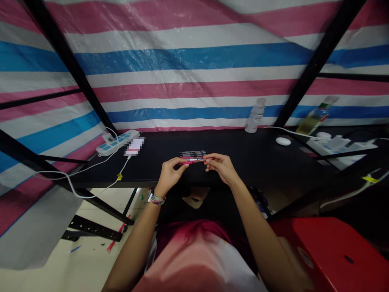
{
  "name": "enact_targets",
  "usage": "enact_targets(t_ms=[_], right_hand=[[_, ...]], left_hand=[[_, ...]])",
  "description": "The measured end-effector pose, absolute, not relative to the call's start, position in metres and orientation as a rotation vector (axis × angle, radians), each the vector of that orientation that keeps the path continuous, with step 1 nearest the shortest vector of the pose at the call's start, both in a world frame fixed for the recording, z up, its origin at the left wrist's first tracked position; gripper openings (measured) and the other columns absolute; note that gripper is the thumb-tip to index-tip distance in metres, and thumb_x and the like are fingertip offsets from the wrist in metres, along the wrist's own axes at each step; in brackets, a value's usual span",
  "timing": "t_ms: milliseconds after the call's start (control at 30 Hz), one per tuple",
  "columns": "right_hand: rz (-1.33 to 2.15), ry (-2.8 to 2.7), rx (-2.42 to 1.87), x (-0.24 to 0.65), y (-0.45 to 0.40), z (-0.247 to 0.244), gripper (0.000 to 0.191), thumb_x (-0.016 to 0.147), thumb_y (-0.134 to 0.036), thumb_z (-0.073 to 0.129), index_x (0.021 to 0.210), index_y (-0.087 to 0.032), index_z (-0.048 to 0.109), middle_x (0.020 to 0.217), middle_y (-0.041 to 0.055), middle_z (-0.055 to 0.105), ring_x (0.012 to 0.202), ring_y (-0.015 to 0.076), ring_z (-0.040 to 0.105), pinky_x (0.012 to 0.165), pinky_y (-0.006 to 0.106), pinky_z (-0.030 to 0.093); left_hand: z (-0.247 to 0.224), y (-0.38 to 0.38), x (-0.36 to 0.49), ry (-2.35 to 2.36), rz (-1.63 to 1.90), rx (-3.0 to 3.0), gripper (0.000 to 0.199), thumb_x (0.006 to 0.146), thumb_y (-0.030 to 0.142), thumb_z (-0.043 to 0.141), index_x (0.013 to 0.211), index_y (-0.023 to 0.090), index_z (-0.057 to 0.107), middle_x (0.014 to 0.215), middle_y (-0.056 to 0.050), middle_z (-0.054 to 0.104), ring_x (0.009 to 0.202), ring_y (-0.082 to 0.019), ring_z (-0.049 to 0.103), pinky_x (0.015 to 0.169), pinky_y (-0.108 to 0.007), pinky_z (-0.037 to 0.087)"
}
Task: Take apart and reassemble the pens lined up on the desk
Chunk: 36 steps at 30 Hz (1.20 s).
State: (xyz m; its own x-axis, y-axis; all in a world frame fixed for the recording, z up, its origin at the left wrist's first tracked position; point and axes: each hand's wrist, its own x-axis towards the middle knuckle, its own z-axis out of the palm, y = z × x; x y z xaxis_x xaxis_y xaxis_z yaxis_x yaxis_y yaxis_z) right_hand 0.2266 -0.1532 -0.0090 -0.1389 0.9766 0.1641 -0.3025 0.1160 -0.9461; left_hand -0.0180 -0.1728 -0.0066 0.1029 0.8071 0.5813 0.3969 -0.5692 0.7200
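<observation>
Striped sheeting (194, 61) in pink, white and blue hangs beyond my hands, and below it runs the black desk (164, 144). And here we are: my left hand (170, 175) pinches one end of a pink pen (198, 160), my right hand (223, 167) has fingers closed at the other, the pen lying crosswise between them! Just past my fingertips, dark pens (193, 153) lie side by side. Out beyond my left, a phone (134, 146) sits beside a power strip (118, 142); beyond my right, a bottle (255, 116) stands, a white oval object (283, 141) near it.
</observation>
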Motion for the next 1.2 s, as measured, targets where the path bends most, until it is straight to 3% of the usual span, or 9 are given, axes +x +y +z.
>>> enact_targets(t_ms=[267,433,600,667,733,867,1033,1067,1200], right_hand=[[1.357,-1.199,-0.776,0.2231,-0.1579,-0.0080,0.042,0.064,-0.045,0.103,0.094,-0.020,0.089,0.083,0.0061,0.081,0.064,0.0173,0.073,0.067,0.036,0.068],[1.343,-1.136,-0.774,0.2207,-0.1581,-0.0086,0.042,0.064,-0.045,0.103,0.094,-0.020,0.089,0.081,0.0056,0.079,0.067,0.0160,0.069,0.067,0.036,0.069],[1.339,-1.155,-0.777,0.2209,-0.1577,-0.0085,0.041,0.066,-0.046,0.102,0.094,-0.020,0.088,0.083,0.0054,0.078,0.067,0.0157,0.069,0.070,0.036,0.069],[1.324,-1.148,-0.778,0.2212,-0.1577,-0.0086,0.040,0.067,-0.046,0.102,0.094,-0.021,0.087,0.082,0.0047,0.078,0.067,0.0155,0.069,0.070,0.036,0.069],[1.312,-1.139,-0.784,0.2213,-0.1576,-0.0090,0.039,0.067,-0.045,0.101,0.095,-0.021,0.087,0.081,0.0043,0.077,0.067,0.0155,0.068,0.071,0.037,0.068],[1.305,-1.147,-0.787,0.2210,-0.1577,-0.0097,0.037,0.069,-0.043,0.099,0.096,-0.020,0.086,0.082,0.0047,0.077,0.068,0.0164,0.069,0.071,0.038,0.068],[1.279,-1.134,-0.799,0.2204,-0.1581,-0.0095,0.036,0.071,-0.044,0.098,0.097,-0.021,0.086,0.082,0.0045,0.076,0.069,0.0165,0.067,0.073,0.040,0.068],[1.278,-1.134,-0.799,0.2205,-0.1583,-0.0094,0.036,0.071,-0.044,0.098,0.097,-0.021,0.085,0.082,0.0045,0.076,0.069,0.0166,0.067,0.073,0.040,0.068],[1.277,-1.118,-0.791,0.2212,-0.1587,-0.0089,0.034,0.072,-0.042,0.096,0.096,-0.021,0.085,0.080,0.0039,0.074,0.070,0.0166,0.066,0.074,0.039,0.067]], left_hand=[[0.0002,-0.1767,-0.0192,1.224,1.353,1.905,0.063,0.111,0.055,0.052,0.060,0.020,0.066,0.059,-0.002,0.063,0.060,-0.017,0.060,0.067,-0.031,0.046],[-0.0002,-0.1735,-0.0194,1.151,1.406,1.859,0.027,0.098,0.047,0.076,0.106,0.021,0.079,0.087,-0.002,0.077,0.084,-0.020,0.070,0.082,-0.030,0.051],[-0.0030,-0.1693,-0.0210,1.185,1.388,1.816,0.042,0.108,0.051,0.059,0.085,0.020,0.074,0.076,-0.004,0.073,0.079,-0.020,0.070,0.085,-0.033,0.052],[-0.0043,-0.1683,-0.0218,1.138,1.438,1.775,0.028,0.104,0.047,0.068,0.108,0.021,0.075,0.078,-0.001,0.072,0.080,-0.019,0.070,0.085,-0.032,0.053],[-0.0053,-0.1675,-0.0226,1.068,1.453,1.761,0.037,0.095,0.042,0.080,0.126,0.023,0.071,0.087,0.000,0.073,0.084,-0.019,0.071,0.085,-0.030,0.053],[-0.0056,-0.1668,-0.0226,1.105,1.407,1.778,0.033,0.106,0.049,0.064,0.095,0.020,0.074,0.078,-0.002,0.069,0.073,-0.017,0.067,0.076,-0.030,0.052],[-0.0045,-0.1671,-0.0212,1.077,1.429,1.769,0.033,0.093,0.047,0.082,0.112,0.021,0.075,0.084,-0.001,0.072,0.078,-0.017,0.070,0.077,-0.028,0.053],[-0.0042,-0.1674,-0.0213,1.106,1.403,1.788,0.030,0.096,0.050,0.078,0.100,0.020,0.076,0.079,-0.001,0.071,0.074,-0.017,0.069,0.074,-0.028,0.052],[-0.0032,-0.1677,-0.0237,1.293,1.403,1.789,0.065,0.109,0.060,0.053,0.058,0.021,0.060,0.055,0.000,0.056,0.056,-0.015,0.055,0.063,-0.030,0.043]])
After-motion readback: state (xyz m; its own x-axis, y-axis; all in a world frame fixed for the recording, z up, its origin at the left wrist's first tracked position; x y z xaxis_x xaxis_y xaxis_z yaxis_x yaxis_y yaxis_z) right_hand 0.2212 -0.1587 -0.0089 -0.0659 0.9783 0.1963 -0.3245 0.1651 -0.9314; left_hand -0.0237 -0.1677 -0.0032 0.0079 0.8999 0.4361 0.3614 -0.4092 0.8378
